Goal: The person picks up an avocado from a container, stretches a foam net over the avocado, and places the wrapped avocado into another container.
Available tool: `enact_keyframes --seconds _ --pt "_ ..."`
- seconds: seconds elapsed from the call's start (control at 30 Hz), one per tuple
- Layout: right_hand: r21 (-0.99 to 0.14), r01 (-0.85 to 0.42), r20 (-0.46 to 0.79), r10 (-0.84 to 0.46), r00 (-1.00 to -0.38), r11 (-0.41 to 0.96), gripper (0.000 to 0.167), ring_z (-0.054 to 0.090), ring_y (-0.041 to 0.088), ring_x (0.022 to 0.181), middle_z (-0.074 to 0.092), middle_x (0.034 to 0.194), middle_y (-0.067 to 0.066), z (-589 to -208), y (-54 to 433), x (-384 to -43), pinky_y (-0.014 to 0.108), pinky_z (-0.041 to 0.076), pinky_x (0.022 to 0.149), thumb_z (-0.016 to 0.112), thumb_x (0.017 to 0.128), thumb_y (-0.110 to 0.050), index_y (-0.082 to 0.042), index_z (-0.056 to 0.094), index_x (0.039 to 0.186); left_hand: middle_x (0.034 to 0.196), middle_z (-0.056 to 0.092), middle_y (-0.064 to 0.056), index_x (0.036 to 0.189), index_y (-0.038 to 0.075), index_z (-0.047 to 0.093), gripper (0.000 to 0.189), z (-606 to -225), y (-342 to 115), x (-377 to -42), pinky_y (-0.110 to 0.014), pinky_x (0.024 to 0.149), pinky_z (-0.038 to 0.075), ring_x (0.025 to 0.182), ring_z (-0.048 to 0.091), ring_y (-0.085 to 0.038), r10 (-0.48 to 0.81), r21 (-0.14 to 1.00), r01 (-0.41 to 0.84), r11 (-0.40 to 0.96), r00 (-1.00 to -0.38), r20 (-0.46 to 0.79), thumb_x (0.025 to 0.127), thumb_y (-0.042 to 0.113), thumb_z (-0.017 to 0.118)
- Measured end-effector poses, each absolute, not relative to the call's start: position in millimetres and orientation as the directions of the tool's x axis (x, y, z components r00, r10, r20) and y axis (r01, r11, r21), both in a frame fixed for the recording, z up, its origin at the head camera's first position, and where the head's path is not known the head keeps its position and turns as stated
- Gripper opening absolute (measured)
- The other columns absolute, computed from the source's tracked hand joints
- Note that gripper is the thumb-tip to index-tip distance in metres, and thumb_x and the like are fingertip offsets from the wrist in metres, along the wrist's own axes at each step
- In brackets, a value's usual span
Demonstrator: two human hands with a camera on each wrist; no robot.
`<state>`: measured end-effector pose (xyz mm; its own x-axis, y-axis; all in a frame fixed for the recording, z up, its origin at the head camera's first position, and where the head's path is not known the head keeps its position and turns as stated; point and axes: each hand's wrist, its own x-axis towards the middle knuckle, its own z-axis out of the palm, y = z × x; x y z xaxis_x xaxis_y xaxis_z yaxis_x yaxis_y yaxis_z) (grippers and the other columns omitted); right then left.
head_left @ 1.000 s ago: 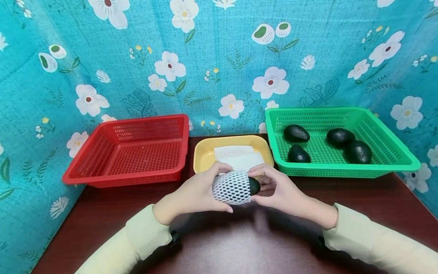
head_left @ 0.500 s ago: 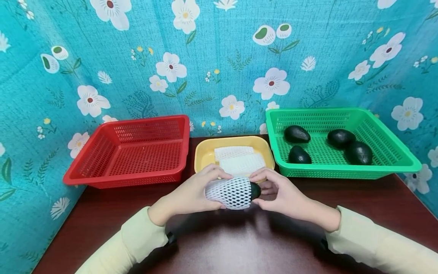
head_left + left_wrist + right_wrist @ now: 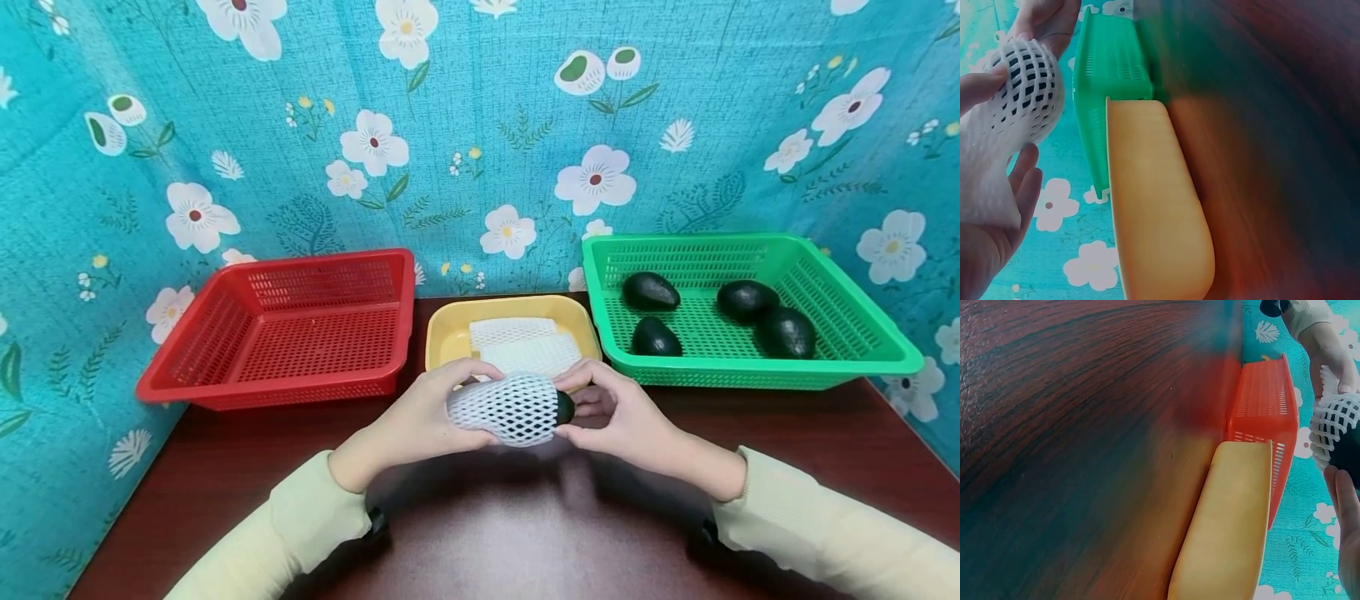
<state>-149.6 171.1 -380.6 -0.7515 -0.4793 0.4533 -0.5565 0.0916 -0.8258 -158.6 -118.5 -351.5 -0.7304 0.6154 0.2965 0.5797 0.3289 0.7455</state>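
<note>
A dark avocado (image 3: 565,407) lies sideways inside a white foam net (image 3: 517,410), held above the table in front of the yellow tray. Only its right end pokes out bare. My left hand (image 3: 423,421) grips the net from the left, thumb below and fingers above. In the left wrist view, the loose tail of the foam net (image 3: 988,187) runs back into the palm. My right hand (image 3: 633,421) pinches at the net's right rim between thumb and fingers, around the bare end. The right wrist view shows the avocado (image 3: 1349,453) with fingers against its underside.
The yellow tray (image 3: 444,312) behind the hands holds white foam nets (image 3: 528,352). To the left stands a red basket (image 3: 401,350) with nothing inside. A green basket (image 3: 750,371) on the right holds several avocados (image 3: 784,333). A blue flowered cloth hangs behind the table (image 3: 247,500).
The net's rim has slid a little rightward over the avocado, so less of the dark end shows. My left hand has shifted slightly left; both hands dipped, then rose a little.
</note>
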Motion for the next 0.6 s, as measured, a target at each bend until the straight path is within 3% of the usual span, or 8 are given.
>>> enact_keyframes --seconds 0.4,0.6 --pt "-0.829 -0.555 0.469 -0.457 -0.755 0.066 0.045 0.068 0.013 0.096 0.063 0.115 0.005 -377.8 168.7 -147.8 0.029 0.06 0.08 0.082 0.073 0.019 -0.001 0.064 0.109 0.135 0.058 -0.001 0.14 0.017 0.057 0.073 -354.3 -115.7 -158.4 -0.037 0.092 0.055 0.119 0.053 -0.02 0.632 0.79 0.547 0.276 -0.723 0.28 0.075 0.014 0.091" --pt "-0.847 -0.532 0.465 -0.479 -0.745 0.005 0.04 0.069 0.017 0.094 0.062 0.109 0.005 -381.6 165.3 -146.3 0.033 0.06 0.081 0.079 0.077 0.018 -0.002 0.065 0.109 0.133 0.058 0.002 0.141 0.016 0.057 0.076 -360.3 -111.7 -159.9 -0.036 0.094 0.053 0.118 0.054 -0.016 0.659 0.768 0.594 0.24 -0.68 0.32 0.074 0.013 0.092"
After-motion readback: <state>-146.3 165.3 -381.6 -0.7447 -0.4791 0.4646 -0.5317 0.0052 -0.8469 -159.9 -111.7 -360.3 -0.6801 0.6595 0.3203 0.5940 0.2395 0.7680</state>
